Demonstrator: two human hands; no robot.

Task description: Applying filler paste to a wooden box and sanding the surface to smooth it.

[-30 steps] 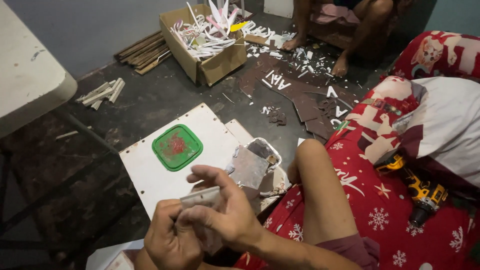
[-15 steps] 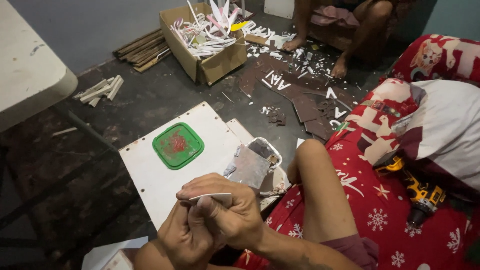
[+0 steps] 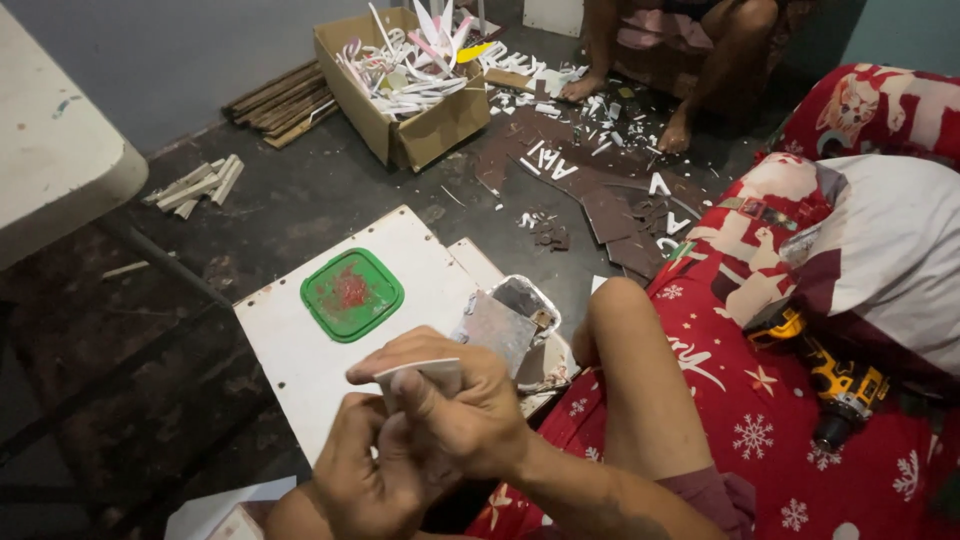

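White foam strip (image 3: 420,372) is clamped between fingers of both hands: right hand (image 3: 455,405) above, left hand (image 3: 375,475) below, just beside the green lid (image 3: 351,294).

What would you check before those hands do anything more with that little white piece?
1. Right hand grips the white piece: ok.
2. Left hand supports from below: ok.
3. Fingers clear of any sharp edge: cannot tell.
4. Green lid lies flat on the white board: ok.
5. Yellow drill lies apart from both hands: ok.
6. Floor free of scraps: not ok.
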